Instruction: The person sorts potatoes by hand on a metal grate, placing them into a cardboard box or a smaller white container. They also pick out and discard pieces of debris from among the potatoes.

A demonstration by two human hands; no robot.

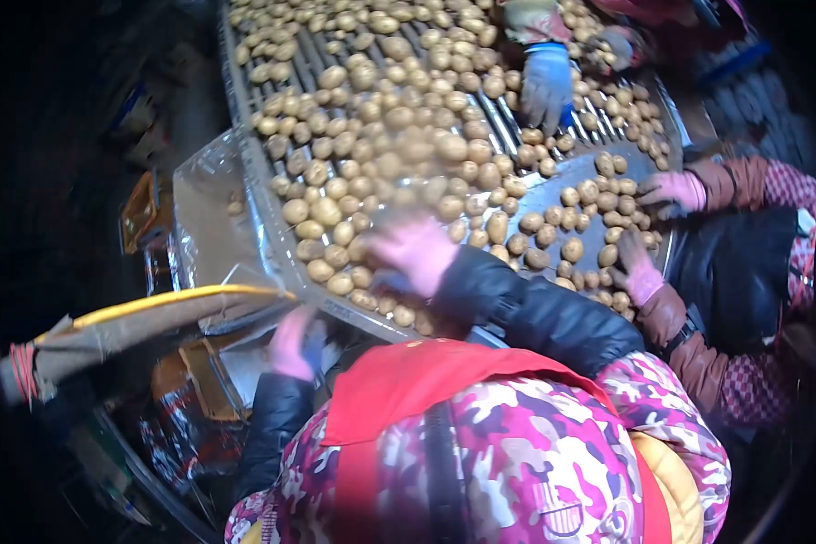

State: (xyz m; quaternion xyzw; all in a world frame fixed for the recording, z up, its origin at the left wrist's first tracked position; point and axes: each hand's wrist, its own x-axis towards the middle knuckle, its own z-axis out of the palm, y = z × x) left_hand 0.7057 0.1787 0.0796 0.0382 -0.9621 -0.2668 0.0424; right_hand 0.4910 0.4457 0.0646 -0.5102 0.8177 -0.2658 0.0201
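My right hand (412,254), in a pink and grey glove, is over the potatoes (326,211) at the near edge of the roller table (313,54). Motion smears its fingers, so whether a potato is in them does not show. Beyond it, a blurred patch of potatoes looks to be in motion or close to the camera. Off the table's left corner is my left hand (295,344), also gloved in pink and grey. It is low beside the metal rim, and its fingers are too blurred to make out.
A co-worker's pink-gloved hands (675,192) touch potatoes on the right, by a grey plate (567,177). Another person's blue glove (546,86) reaches in from the far side. A yellow-edged bar (172,304) juts out at left, above an open box (213,376).
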